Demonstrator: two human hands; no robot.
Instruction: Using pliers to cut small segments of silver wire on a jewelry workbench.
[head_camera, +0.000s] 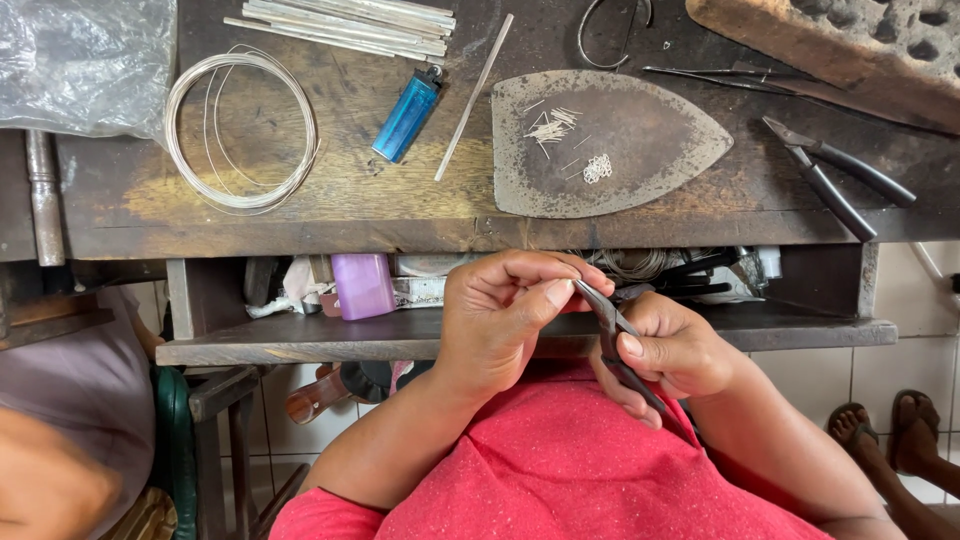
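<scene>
Closest to me, over my red shirt, my right hand (675, 350) grips dark pliers (618, 335), fingers curled tight round the handles, tips pointing to eleven o'clock. My left hand (500, 320) meets those tips, thumb and forefinger pressed together on something too small to make out. Beyond, at twelve o'clock, lies the iron-shaped metal plate (640, 170) with tiny wire bits and rings (597, 168) (a small heap). At eleven sits a blue lighter (406, 117), at ten a wire coil (240, 130); at two, spare pliers (835, 180).
</scene>
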